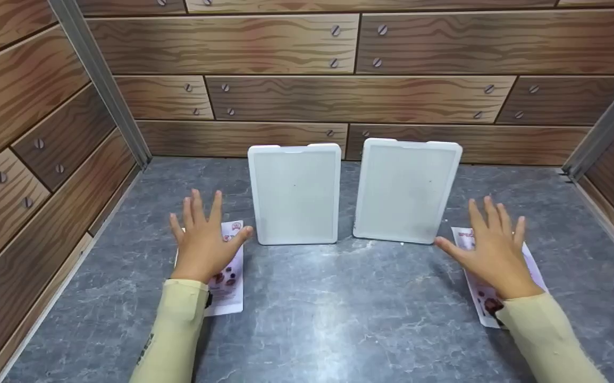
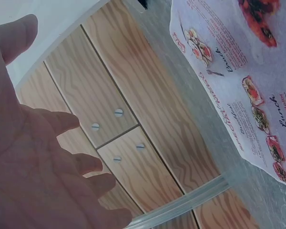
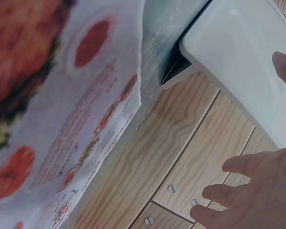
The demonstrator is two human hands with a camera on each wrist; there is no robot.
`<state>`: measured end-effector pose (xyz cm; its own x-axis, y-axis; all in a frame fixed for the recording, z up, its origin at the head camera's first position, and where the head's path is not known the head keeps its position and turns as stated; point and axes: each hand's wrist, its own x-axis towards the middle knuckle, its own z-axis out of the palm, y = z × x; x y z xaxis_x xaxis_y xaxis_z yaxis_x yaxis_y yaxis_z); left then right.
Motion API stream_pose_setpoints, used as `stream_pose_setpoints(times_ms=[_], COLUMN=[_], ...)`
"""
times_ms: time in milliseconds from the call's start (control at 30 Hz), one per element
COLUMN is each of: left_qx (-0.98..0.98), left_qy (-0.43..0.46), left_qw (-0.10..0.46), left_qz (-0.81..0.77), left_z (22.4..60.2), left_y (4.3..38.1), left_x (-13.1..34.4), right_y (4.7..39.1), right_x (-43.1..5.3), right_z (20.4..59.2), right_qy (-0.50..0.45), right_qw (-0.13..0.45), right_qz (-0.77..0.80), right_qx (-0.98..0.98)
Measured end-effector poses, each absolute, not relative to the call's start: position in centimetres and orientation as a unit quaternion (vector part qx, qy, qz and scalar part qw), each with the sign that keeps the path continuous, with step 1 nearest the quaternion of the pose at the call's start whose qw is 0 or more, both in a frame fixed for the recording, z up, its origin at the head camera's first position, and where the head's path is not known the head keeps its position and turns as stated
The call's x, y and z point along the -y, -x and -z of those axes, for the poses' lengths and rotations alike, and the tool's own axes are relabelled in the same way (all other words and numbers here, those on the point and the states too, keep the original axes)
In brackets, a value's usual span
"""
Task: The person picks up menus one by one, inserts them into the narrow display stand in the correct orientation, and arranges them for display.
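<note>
My left hand (image 1: 204,247) is held with fingers spread above a printed menu sheet (image 1: 234,292) lying on the left of the table. On the right, my other hand (image 1: 498,252) spreads its fingers over a second menu sheet (image 1: 476,295), covering much of it. Neither hand grips anything. Food pictures and the words "Brunch" and "Lunch" show on the left menu (image 2: 243,90) in the left wrist view. Between the hands, farther back, stand two white rectangular frames with pale panels, a left frame (image 1: 296,197) and a slightly tilted right frame (image 1: 406,191).
The grey marble-patterned tabletop (image 1: 333,314) carries these things. A wood-plank-patterned back wall (image 1: 285,98) rises behind the frames. A similar left wall (image 1: 46,127) meets it at a grey metal corner post (image 1: 106,80); another post (image 1: 612,127) is at right.
</note>
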<state>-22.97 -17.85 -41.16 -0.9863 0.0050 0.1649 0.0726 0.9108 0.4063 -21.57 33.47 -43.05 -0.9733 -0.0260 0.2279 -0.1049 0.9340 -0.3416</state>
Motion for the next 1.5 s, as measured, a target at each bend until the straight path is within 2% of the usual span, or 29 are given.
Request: stream_pose_setpoints(times_ms=[533,800,933,1167,1500], left_qx=[0.967,0.962,0.96,0.961,0.963], left_qy=[-0.015,-0.03,-0.034,-0.053,-0.069], left_qw=[0.048,0.034,0.024,0.007,-0.022], left_qz=[0.249,0.268,0.276,0.272,0.259], left_z=[39.9,39.5,39.5,39.6,40.1], left_y=[22.6,22.2,22.2,22.6,22.8], left_x=[19.1,19.5,19.6,20.1,20.7], right_y=[20.9,20.5,20.5,21.1,22.3], right_x=[-30.8,-28.6,-27.5,-24.9,-19.6], right_z=[40.9,40.5,40.5,40.5,40.5], right_qy=[-0.058,-0.116,-0.135,-0.152,-0.187], right_qw=[0.117,0.192,0.202,0.163,0.06], right_qz=[-0.206,-0.212,-0.214,-0.234,-0.269], right_qx=[0.97,0.951,0.946,0.946,0.943])
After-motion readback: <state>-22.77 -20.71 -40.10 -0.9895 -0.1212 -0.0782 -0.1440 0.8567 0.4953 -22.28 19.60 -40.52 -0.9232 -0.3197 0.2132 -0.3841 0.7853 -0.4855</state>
